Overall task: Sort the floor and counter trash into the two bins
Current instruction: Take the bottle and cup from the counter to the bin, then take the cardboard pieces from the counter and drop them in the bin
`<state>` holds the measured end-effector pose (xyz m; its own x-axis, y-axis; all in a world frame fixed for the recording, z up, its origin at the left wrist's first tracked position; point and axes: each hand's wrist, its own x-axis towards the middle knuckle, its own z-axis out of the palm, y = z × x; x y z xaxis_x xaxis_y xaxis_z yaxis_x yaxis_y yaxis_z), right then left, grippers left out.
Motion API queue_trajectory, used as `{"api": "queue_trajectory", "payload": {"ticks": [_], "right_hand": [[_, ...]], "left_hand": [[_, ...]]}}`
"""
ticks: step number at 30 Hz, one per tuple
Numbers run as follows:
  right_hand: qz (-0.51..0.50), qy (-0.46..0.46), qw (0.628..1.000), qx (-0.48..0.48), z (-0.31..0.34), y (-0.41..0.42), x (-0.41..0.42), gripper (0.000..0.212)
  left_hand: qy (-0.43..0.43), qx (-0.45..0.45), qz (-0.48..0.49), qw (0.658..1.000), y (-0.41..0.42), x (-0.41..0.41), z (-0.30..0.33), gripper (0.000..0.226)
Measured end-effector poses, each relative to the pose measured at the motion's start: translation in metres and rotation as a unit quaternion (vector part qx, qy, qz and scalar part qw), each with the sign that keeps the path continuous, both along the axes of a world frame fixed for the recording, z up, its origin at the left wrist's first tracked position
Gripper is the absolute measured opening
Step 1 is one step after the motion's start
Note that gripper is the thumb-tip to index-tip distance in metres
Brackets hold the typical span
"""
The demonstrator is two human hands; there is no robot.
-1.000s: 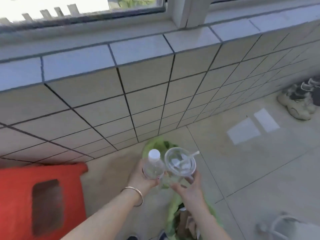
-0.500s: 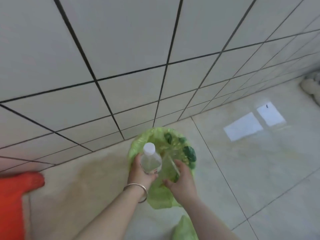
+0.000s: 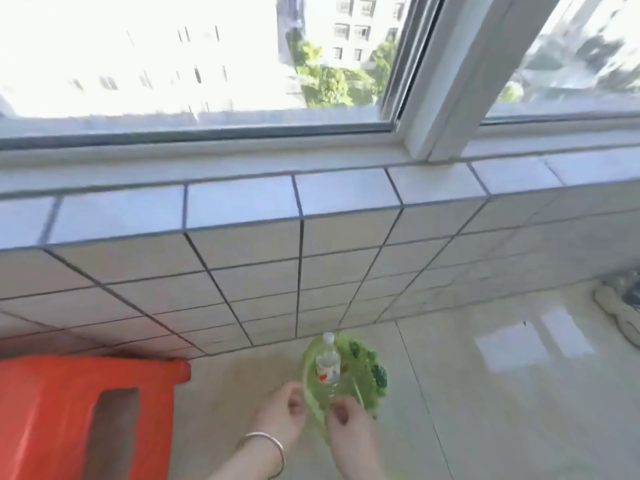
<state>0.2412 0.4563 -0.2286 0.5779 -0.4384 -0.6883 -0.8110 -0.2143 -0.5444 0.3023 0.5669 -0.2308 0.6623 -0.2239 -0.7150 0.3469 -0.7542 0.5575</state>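
Note:
A small bin lined with a green plastic bag (image 3: 309, 379) stands on the floor against the tiled wall. A clear plastic bottle (image 3: 327, 362) with a white cap and a red-and-white label sits upright inside it. Beside the bottle a clear cup with a straw (image 3: 357, 394) lies in the bag, blurred. My left hand (image 3: 282, 412), with a bangle on the wrist, hovers at the bin's near-left rim holding nothing. My right hand (image 3: 349, 426) is just in front of the bin, fingers loosely curled and empty.
A red plastic stool (image 3: 86, 410) stands at the left, close to the bin. A tiled ledge (image 3: 242, 206) runs under a window. Pale shoes (image 3: 620, 306) lie on the floor at the far right. The glossy tiled floor (image 3: 502, 393) stretches to the right.
Both hands have let go: the bottle and the cup now sit in the green-lined bin. The hands have drawn back toward me, and the view has tilted up to the window.

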Motion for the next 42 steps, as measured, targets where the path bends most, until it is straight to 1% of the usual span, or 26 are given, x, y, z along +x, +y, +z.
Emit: {"api": "queue_trajectory", "payload": {"ticks": [2, 5, 6, 8, 13, 16, 18, 20, 22, 25, 27, 28, 29, 31, 34, 36, 37, 40, 42], "right_hand": [[0.036, -0.01, 0.999, 0.033, 0.068, 0.029, 0.007, 0.011], [0.093, -0.074, 0.991, 0.057, 0.155, 0.077, 0.011, 0.028], [0.116, -0.083, 0.988, 0.058, 0.183, 0.096, 0.009, 0.028], [0.165, -0.105, 0.979, 0.06, 0.231, 0.136, 0.0, 0.023], [0.288, -0.148, 0.943, 0.081, 0.31, 0.246, -0.046, 0.012], [0.375, -0.149, 0.911, 0.089, 0.34, 0.323, -0.088, 0.009], [0.43, -0.157, 0.884, 0.094, 0.355, 0.376, -0.119, 0.009], [0.479, -0.16, 0.856, 0.105, 0.369, 0.43, -0.156, 0.01], [0.53, -0.159, 0.825, 0.116, 0.383, 0.483, -0.195, 0.011], [0.583, -0.157, 0.786, 0.132, 0.398, 0.56, -0.258, 0.011], [0.611, -0.16, 0.76, 0.151, 0.406, 0.607, -0.301, 0.01], [0.632, -0.163, 0.74, 0.162, 0.409, 0.629, -0.321, 0.012], [0.647, -0.163, 0.724, 0.177, 0.414, 0.651, -0.341, 0.018], [0.659, -0.178, 0.704, 0.195, 0.429, 0.689, -0.375, 0.032], [0.661, -0.222, 0.678, 0.233, 0.462, 0.741, -0.411, 0.02], [0.661, -0.257, 0.657, 0.255, 0.484, 0.775, -0.423, 0.019], [0.668, -0.278, 0.641, 0.258, 0.494, 0.791, -0.428, 0.018], [0.707, -0.342, 0.576, 0.226, 0.524, 0.837, -0.433, 0.022], [0.71, -0.377, 0.556, 0.212, 0.535, 0.869, -0.433, 0.027]], "left_hand": [[-0.011, 0.006, 0.015, 1.0, 0.03, -0.011, 0.061, 0.037], [-0.057, 0.004, 0.064, 0.996, 0.084, -0.034, 0.144, 0.031], [-0.069, 0.003, 0.09, 0.994, 0.104, -0.043, 0.166, 0.031], [-0.099, 0.002, 0.156, 0.983, 0.144, -0.063, 0.206, 0.034], [-0.174, 0.015, 0.314, 0.933, 0.256, -0.14, 0.289, 0.029], [-0.224, 0.041, 0.382, 0.896, 0.332, -0.205, 0.324, 0.041], [-0.228, 0.052, 0.422, 0.876, 0.38, -0.25, 0.344, 0.041], [-0.228, 0.067, 0.481, 0.844, 0.425, -0.299, 0.363, 0.035], [-0.247, 0.069, 0.547, 0.797, 0.47, -0.353, 0.377, 0.032], [-0.26, 0.076, 0.61, 0.744, 0.532, -0.438, 0.395, 0.025], [-0.278, 0.075, 0.649, 0.705, 0.573, -0.492, 0.406, 0.03], [-0.286, 0.075, 0.668, 0.683, 0.591, -0.518, 0.41, 0.033], [-0.293, 0.082, 0.687, 0.66, 0.607, -0.543, 0.416, 0.034], [-0.303, 0.115, 0.714, 0.62, 0.633, -0.584, 0.432, 0.031], [-0.319, 0.165, 0.746, 0.561, 0.671, -0.628, 0.454, 0.018], [-0.328, 0.211, 0.757, 0.524, 0.701, -0.647, 0.467, 0.018], [-0.336, 0.231, 0.756, 0.512, 0.715, -0.654, 0.475, 0.02], [-0.372, 0.298, 0.727, 0.494, 0.755, -0.662, 0.5, 0.025], [-0.381, 0.343, 0.711, 0.48, 0.782, -0.662, 0.512, 0.028]]}}
